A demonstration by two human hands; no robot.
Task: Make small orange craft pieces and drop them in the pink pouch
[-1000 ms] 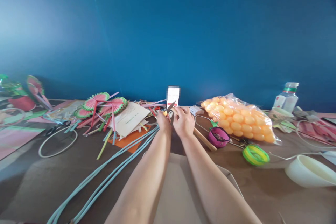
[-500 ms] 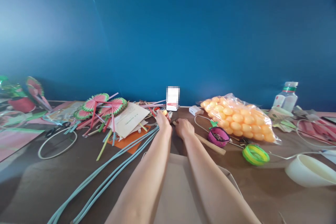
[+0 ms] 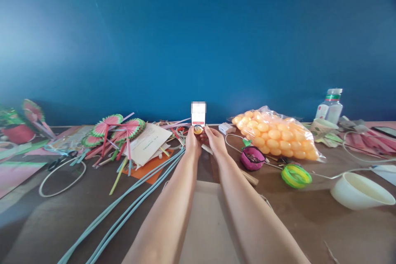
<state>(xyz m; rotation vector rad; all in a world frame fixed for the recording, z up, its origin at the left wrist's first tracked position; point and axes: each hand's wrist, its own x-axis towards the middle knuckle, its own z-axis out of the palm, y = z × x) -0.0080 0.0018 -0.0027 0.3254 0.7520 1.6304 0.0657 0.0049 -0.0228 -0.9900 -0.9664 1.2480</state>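
A small round yellow thing (image 3: 198, 130), too small to name, sits between the fingertips of both my hands in front of the blue panel. My left hand (image 3: 192, 140) is closed on its left side. From the right, my right hand (image 3: 215, 140) closes in with bent fingers that meet it. Just behind the fingertips stands a phone (image 3: 198, 117) with a lit screen. Under my right wrist a flat wooden stick (image 3: 250, 178) lies on the table, partly covered by the forearm.
To the right are a clear bag of orange balls (image 3: 275, 136), a purple round container (image 3: 253, 158), yellow-green rings (image 3: 296, 176) and a white cup (image 3: 360, 192). Leftward lie paper fans (image 3: 107, 126), white papers (image 3: 147, 142), blue tubes (image 3: 133, 198) and a white hoop (image 3: 62, 177).
My right hand has risen from the table by the wooden stick and joined my left at the round yellow thing. The whole view has shifted slightly.
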